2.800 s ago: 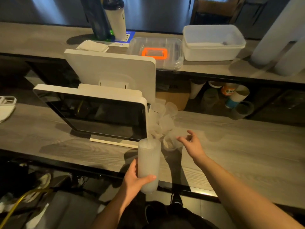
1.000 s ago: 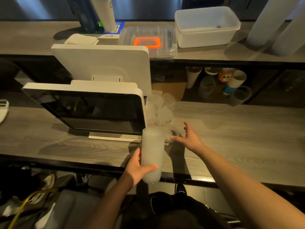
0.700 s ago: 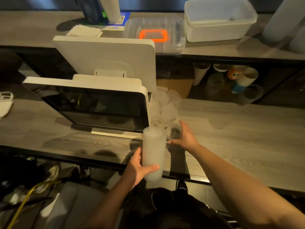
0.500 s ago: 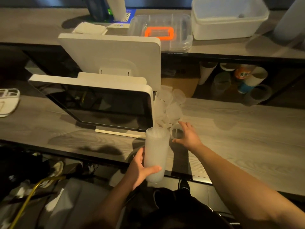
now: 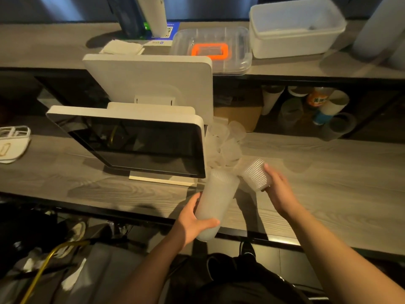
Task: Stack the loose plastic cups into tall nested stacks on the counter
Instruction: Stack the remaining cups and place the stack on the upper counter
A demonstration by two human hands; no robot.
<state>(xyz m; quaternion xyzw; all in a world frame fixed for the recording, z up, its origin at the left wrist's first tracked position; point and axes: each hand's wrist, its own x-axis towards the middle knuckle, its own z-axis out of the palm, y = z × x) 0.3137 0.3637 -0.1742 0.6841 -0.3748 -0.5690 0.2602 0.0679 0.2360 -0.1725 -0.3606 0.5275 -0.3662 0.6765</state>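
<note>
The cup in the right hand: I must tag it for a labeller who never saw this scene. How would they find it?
Start at the tilted screen on the counter; off its right corner lies a pile of loose cups. Nearer the person, the right hand holds one ribbed cup, lifted and tipped toward the tall stack in the left hand.

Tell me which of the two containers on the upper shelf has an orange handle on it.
The clear lidded box, behind the white screen. The white tub beside it is open and plain.
</note>
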